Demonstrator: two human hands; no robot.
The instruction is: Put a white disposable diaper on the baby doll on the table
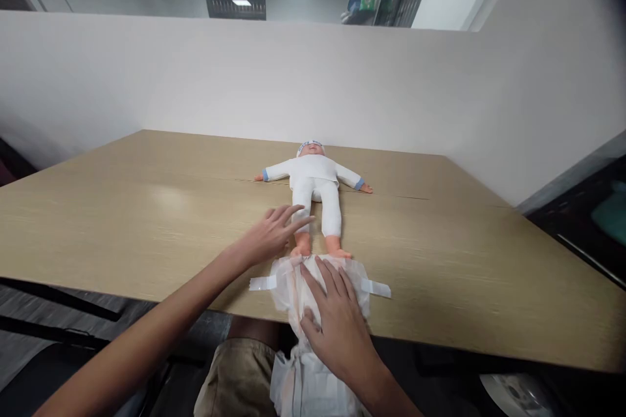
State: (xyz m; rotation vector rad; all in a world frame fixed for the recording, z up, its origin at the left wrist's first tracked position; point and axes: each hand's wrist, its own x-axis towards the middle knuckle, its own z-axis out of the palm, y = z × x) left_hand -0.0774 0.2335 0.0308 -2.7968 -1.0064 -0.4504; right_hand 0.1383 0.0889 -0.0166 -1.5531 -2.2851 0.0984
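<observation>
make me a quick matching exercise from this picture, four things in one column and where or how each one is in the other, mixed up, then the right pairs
Things
1. doll
2. diaper
3. left hand
4. right hand

Places and states
A. laid over the diaper
B. side tabs spread out, one end past the near edge of the table
C. on its back, arms out to the sides
D. seen across one of the doll's legs

Right pairs
1-C, 2-B, 3-D, 4-A
</observation>
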